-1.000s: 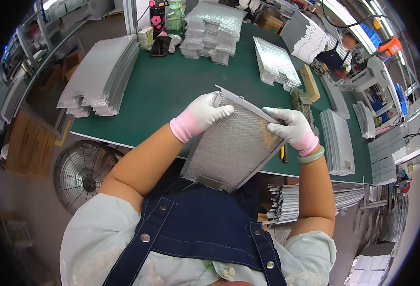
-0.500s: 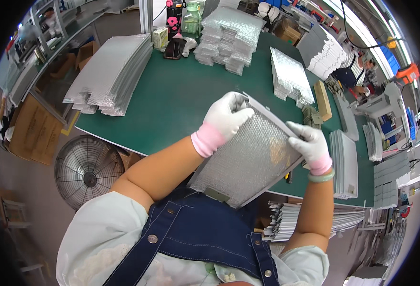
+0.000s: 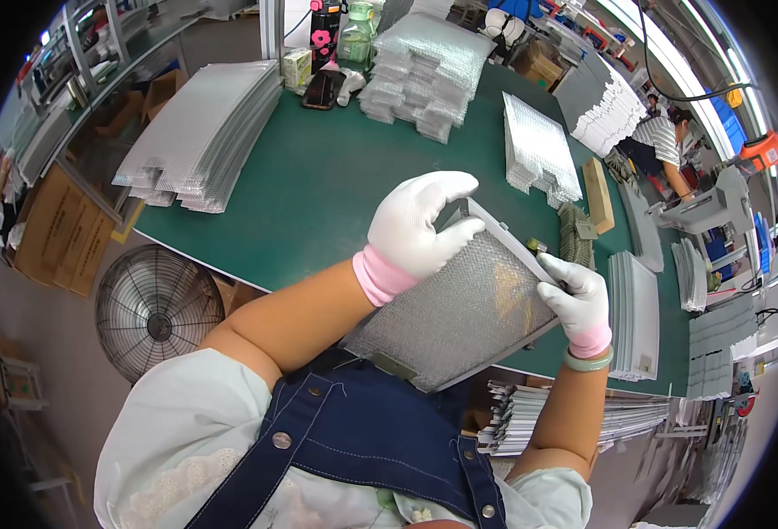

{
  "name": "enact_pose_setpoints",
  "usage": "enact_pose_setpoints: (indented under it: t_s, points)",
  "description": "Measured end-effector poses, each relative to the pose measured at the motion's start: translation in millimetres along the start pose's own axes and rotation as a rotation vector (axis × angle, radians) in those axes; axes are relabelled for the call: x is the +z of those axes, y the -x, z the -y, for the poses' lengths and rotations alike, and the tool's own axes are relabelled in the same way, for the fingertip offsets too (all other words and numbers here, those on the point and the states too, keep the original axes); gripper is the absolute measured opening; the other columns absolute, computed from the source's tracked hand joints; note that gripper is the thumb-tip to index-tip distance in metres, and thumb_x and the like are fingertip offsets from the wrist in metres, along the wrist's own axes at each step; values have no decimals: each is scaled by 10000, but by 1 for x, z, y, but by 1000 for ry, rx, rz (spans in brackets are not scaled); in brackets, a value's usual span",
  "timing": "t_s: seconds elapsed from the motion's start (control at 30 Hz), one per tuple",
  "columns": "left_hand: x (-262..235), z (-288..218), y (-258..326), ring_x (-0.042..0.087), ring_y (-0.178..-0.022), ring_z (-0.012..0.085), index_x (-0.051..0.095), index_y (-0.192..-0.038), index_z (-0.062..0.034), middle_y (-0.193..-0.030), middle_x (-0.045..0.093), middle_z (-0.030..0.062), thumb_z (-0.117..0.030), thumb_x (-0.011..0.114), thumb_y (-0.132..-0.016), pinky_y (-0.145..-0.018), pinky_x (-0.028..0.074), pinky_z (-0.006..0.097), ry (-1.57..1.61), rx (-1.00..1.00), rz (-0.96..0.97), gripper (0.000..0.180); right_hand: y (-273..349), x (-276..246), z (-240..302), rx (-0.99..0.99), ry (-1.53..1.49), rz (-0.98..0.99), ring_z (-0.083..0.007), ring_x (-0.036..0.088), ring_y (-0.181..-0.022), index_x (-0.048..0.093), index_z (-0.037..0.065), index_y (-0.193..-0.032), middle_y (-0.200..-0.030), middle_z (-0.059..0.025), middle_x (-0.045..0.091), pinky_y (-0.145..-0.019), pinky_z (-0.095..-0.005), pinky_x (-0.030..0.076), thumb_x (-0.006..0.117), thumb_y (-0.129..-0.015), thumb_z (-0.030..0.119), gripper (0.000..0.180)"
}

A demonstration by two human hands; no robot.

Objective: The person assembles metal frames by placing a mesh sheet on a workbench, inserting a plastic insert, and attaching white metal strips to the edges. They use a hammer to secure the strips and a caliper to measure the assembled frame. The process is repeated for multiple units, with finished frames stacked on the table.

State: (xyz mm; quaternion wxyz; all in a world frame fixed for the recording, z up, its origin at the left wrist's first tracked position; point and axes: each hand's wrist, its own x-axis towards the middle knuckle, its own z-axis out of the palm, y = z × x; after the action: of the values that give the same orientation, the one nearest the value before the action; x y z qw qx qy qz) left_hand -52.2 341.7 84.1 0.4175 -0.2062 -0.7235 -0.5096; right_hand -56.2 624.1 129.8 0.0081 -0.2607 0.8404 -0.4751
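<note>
A framed metal mesh filter panel [image 3: 460,304] is tilted in front of my navy apron, its lower end close to my body. A yellowish patch marks the mesh near its right side, and a small flat plate [image 3: 394,367] sits at the lower edge. My right hand [image 3: 576,298], in a white glove with a pink cuff, grips the frame's right corner between thumb and fingers. Around the far corner, my left hand [image 3: 420,220] has its thumb and fingers spread apart, the thumb by the mesh and the fingers raised off the frame.
On the green table [image 3: 310,167] stand mesh panel stacks at left [image 3: 199,132], back [image 3: 429,66] and right [image 3: 539,145]. A wooden block [image 3: 597,194], bundled strips [image 3: 574,234] and white panels [image 3: 633,313] lie rightward. A floor fan [image 3: 159,326] stands left; another person [image 3: 662,145] is far right.
My left hand has opened from its pinch on the panel's far corner, fingers lifting away. My right hand and the panel have shifted slightly down. A small greenish object now shows beside the right hand.
</note>
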Motion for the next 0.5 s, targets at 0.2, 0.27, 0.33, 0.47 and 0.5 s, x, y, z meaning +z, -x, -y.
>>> enact_pose_setpoints:
  t_s: [0.2,0.27,0.33,0.47,0.5]
  points:
    - [5,-10,-1,665,-1029,289,651,-1162,-8,-1133,681,154,-193,872,-714,-915,514,363,-80,36,-113,533,4,-1,0,-44,-43,-13,-96,631,-838,686,1,-1198,-958,-52,687,-749,-240,498,732,-792,-50,412]
    - [4,-8,0,665,-1016,293,653,-1152,-7,-1112,686,149,-195,877,-711,-905,516,365,-97,76,-100,529,5,-1,0,-57,-11,-17,-96,631,-827,691,2,-1191,-948,-51,687,-741,-239,497,731,-791,-51,406]
    - [2,-3,3,664,-1002,297,655,-1140,-7,-1089,689,142,-194,878,-713,-896,517,368,-110,104,-82,517,5,1,1,-65,8,-17,-95,630,-816,695,4,-1184,-931,-48,687,-734,-239,497,730,-791,-51,399]
    - [5,0,5,659,-999,282,647,-1157,-9,-1082,680,134,-131,843,-754,-883,517,363,-55,190,-48,465,6,1,-1,-52,28,-25,-90,629,-799,700,11,-1177,-903,-42,688,-725,-237,497,735,-787,-37,395]
    - [5,-5,5,658,-1006,267,641,-1178,-11,-1089,678,130,-110,830,-769,-885,517,359,-9,134,-23,462,7,1,2,-45,33,-30,-89,629,-798,702,13,-1175,-899,-41,689,-724,-238,497,737,-785,-33,394]
